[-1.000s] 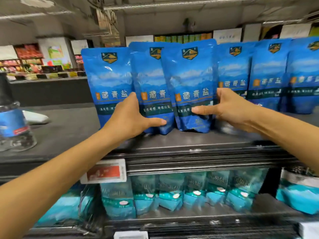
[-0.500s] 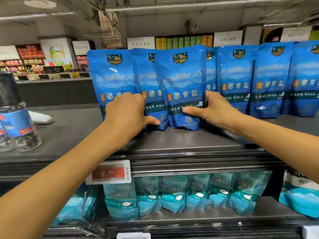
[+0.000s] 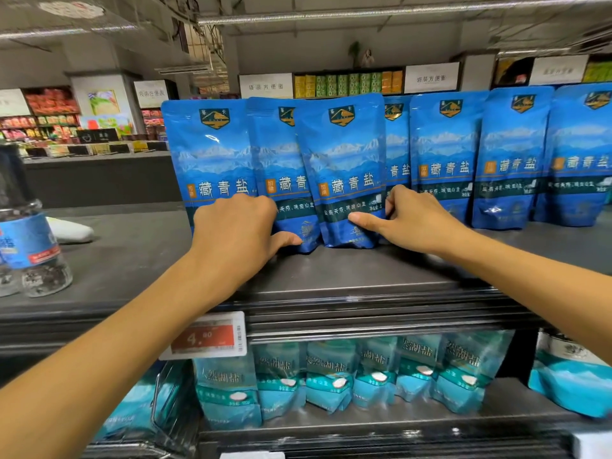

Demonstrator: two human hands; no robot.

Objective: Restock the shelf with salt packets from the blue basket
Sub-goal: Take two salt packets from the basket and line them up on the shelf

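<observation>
Top store shelf (image 3: 347, 273) carried upright salt packets (image 3: 344, 173), pushed further back than a second ago, left hand (image 3: 236, 233) and right hand (image 3: 414, 217) gripping them; placement judged nearly complete.

The left hand (image 3: 236, 231) covers the lower front of the leftmost glossy blue salt pouch (image 3: 212, 154), and its fingertips cannot be seen. Behind the blue pouch (image 3: 344, 167) under the right hand's (image 3: 414, 220) thumb, a narrow strip of another blue pouch (image 3: 397, 144) shows. Far left of the left hand, a clear plastic grinder bottle (image 3: 29, 246) is cut by the frame edge. Below the hands, the teal salt bags (image 3: 331, 376) are blurred.
</observation>
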